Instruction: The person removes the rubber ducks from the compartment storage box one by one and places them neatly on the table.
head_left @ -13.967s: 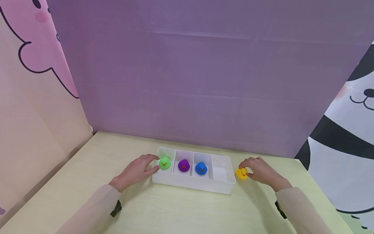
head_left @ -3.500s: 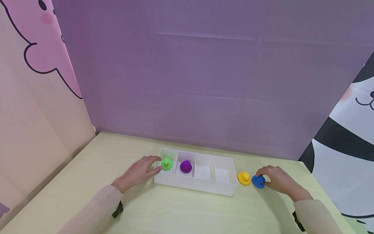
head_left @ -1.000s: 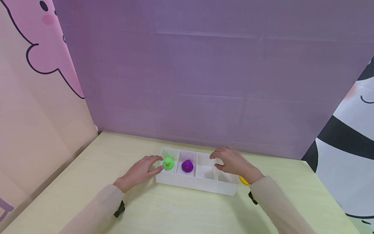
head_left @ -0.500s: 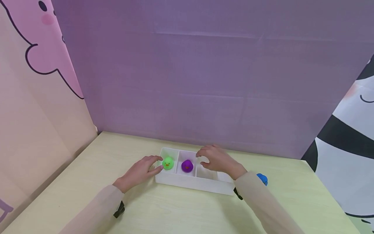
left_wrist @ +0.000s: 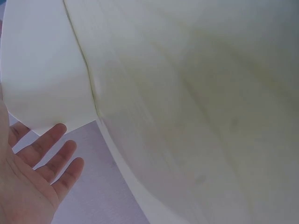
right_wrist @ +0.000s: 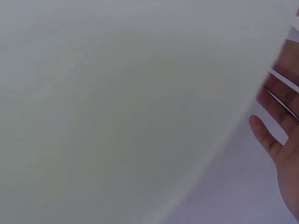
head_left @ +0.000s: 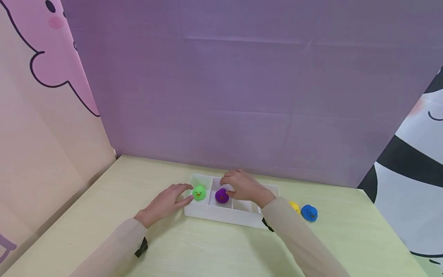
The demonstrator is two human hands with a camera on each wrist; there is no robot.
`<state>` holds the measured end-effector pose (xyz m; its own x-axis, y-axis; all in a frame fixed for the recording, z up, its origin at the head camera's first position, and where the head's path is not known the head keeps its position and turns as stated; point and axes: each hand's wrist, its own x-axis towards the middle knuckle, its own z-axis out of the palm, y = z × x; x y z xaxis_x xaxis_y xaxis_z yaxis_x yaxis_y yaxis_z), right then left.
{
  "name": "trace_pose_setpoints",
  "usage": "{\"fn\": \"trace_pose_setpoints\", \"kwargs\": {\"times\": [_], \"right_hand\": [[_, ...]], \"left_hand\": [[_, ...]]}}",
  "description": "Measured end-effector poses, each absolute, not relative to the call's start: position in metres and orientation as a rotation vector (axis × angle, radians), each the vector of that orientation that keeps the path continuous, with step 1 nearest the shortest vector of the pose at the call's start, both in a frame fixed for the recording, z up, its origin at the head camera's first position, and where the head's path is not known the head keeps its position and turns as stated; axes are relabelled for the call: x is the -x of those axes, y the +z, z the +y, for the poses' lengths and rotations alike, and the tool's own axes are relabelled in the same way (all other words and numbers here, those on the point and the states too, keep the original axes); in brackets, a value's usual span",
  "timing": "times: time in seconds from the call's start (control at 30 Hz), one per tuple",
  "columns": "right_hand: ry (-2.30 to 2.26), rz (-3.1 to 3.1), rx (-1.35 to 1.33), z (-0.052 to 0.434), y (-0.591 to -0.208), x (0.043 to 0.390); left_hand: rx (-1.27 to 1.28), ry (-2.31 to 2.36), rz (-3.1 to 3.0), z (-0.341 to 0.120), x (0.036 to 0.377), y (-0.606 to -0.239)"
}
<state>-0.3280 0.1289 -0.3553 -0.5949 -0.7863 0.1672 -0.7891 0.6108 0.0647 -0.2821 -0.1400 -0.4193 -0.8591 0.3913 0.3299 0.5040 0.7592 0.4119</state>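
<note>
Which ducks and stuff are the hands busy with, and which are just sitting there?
Busy with:
right hand, reaching over the purple duck
left hand, resting against the white tray

Just sitting there:
green duck, in the tray's left end compartment
yellow duck and blue duck, on the table beside the tray

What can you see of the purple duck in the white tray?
The purple duck is a small toy, apparently rubber, with an orange beak facing the camera. It sits upright in the second compartment from the left of the white tray, beside the green duck. The right hand reaches over it, fingers at its top and side.
</note>
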Motion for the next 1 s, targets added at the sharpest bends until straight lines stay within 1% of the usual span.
{"fn": "trace_pose_setpoints", "kwargs": {"times": [0.17, 0.7, 1.0], "right_hand": [[0.007, -2.675, -1.302, 0.122, -0.359, 0.329], [-0.243, -2.637, -1.334, 0.109, -0.369, 0.334], [-0.247, -2.731, -1.305, 0.106, -0.369, 0.335]], "left_hand": [[0.688, -0.736, -2.747, -0.141, 0.282, -0.418], [0.706, -0.734, -2.730, -0.144, 0.281, -0.420], [0.681, -0.762, -2.746, -0.144, 0.282, -0.422]]}}
